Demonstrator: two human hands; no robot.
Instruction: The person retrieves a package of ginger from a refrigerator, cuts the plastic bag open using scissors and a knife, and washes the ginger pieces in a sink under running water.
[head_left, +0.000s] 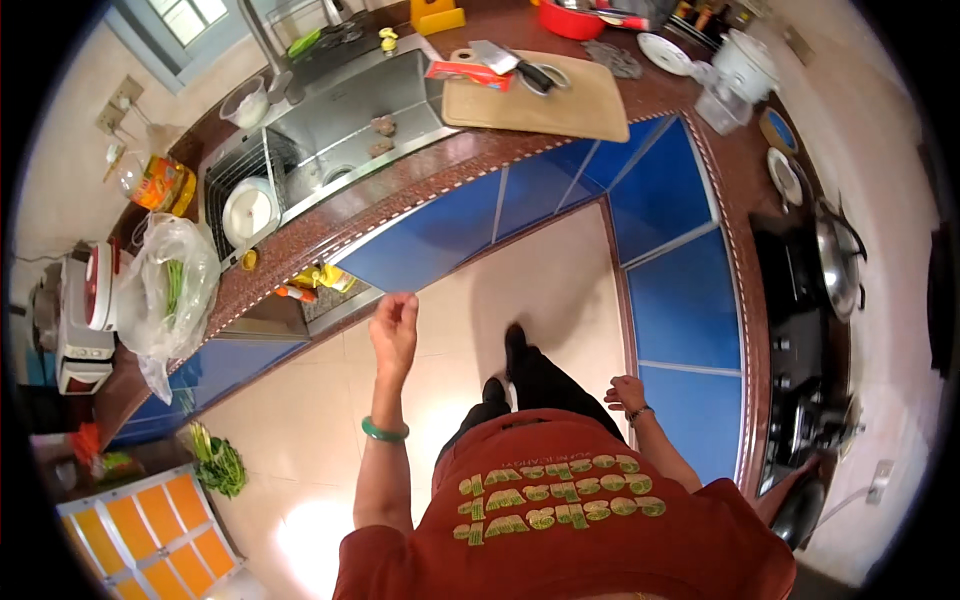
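Observation:
My left hand (394, 331) is raised in front of an open cabinet under the counter, its fingers curled together with nothing visible in them. Low at my side hangs my right hand (627, 394), loosely bent and holding nothing that I can see, near the blue cabinet doors (684, 315). Inside the open cabinet is a yellow bottle (336, 278) beside an orange-capped item (297, 292). On the counter ahead lies a beige cutting board (577, 105), bearing a black-handled cleaver (534, 76) and a red package (471, 73).
A steel sink (360, 97) holds a white bowl (249, 213) in its left rack. Left of it sit a plastic bag with green vegetables (172, 289) and an oil bottle (166, 186). Leafy greens (219, 463) lie on the floor. A wok (836, 266) stands on the right.

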